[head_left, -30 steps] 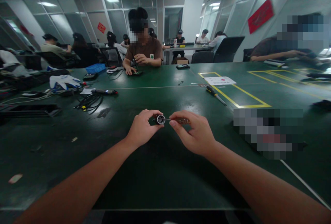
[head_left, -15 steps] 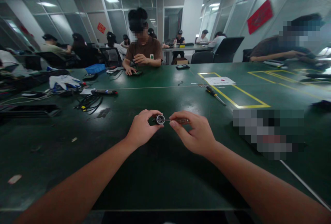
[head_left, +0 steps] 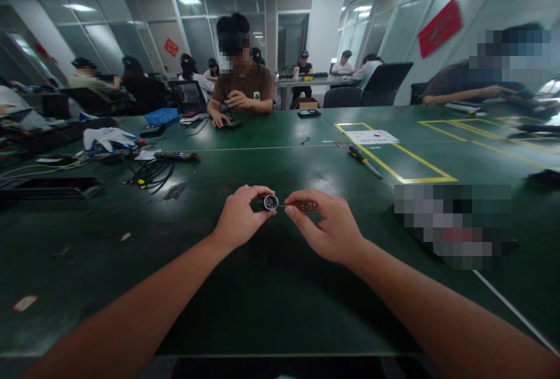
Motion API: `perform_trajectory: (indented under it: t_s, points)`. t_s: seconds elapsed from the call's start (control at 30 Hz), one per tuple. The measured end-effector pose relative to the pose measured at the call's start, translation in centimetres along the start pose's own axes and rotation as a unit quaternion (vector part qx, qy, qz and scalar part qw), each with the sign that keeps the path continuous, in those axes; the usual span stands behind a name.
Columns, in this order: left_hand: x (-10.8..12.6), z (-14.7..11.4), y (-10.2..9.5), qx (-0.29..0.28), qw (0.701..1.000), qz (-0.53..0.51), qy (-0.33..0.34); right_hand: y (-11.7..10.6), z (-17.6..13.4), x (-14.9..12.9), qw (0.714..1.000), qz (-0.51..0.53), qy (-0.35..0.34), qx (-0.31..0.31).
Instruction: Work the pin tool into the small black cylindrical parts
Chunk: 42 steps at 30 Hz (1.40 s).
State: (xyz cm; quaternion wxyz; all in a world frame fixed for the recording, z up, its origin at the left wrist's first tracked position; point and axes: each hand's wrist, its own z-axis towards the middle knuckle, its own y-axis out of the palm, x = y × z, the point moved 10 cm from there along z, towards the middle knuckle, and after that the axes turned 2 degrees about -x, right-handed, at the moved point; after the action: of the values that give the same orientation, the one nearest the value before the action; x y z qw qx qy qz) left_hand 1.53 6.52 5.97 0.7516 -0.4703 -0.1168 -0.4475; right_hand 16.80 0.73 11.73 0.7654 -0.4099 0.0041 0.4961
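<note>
Above the near part of the green table, my left hand [head_left: 238, 216] pinches a small round metal connector [head_left: 270, 202] between thumb and fingers. Its ringed open end faces me, with small dark details inside. To the right, my right hand [head_left: 330, 221] is closed on a small screwdriver [head_left: 310, 206] with a translucent brownish handle. The thin shaft points left and its end is at the connector's right rim; I cannot tell whether the tip touches it. Part of the connector is hidden behind my left fingers.
On the green table [head_left: 280, 303] lie a black-and-yellow screwdriver [head_left: 365, 161], a coiled black cable [head_left: 151, 175], white gloves [head_left: 107, 139], a blue bin [head_left: 161, 116] and a white sheet [head_left: 371, 137]. A blurred-out object [head_left: 446, 227] lies at the right. A co-worker [head_left: 242, 84] sits opposite.
My right hand has shifted slightly left with the screwdriver. The shaft no longer shows across the connector's opening and now ends at its rim. My left hand has barely moved.
</note>
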Motion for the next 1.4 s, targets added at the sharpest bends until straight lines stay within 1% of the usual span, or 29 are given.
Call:
perform_trajectory:
  t_s: [0.23,0.4,0.57,0.73,0.83,0.93,1.07,1.17,1.3,1.4]
  points:
    - [0.1,0.0,-0.2,0.007,1.0,0.0,-0.001,-0.2,-0.1,0.4,1.0,-0.005,0.017,0.008]
    - [0.0,0.0,-0.1,0.005,1.0,0.005,-0.003,-0.1,0.0,0.4,1.0,-0.004,0.016,0.003]
    - [-0.1,0.1,-0.2,0.006,1.0,-0.001,-0.006,-0.6,0.0,0.4,0.999,-0.006,0.014,0.028]
    - [0.0,-0.1,-0.2,0.013,1.0,-0.002,0.0,-0.1,-0.1,0.8,1.0,-0.013,0.026,0.007]
    - [-0.2,0.0,-0.6,0.027,1.0,0.0,-0.008,-0.1,0.0,1.2,0.998,-0.004,0.054,0.009]
    - [-0.4,0.1,-1.3,0.051,0.999,0.005,-0.015,0.0,0.0,2.0,0.995,0.009,0.1,0.006]
    - [-0.7,0.2,-2.3,0.083,0.996,0.013,-0.03,0.7,-0.1,3.6,0.986,0.039,0.162,-0.017]
    - [-0.7,0.2,-2.7,0.094,0.995,0.012,-0.039,1.5,-0.2,4.8,0.978,0.048,0.197,-0.046]
    - [-0.6,0.2,-2.8,0.093,0.995,0.016,-0.039,3.0,-0.4,5.4,0.969,0.055,0.219,-0.097]
    - [-0.4,0.3,-2.7,0.09,0.995,0.023,-0.03,3.5,-0.5,5.5,0.967,0.08,0.22,-0.098]
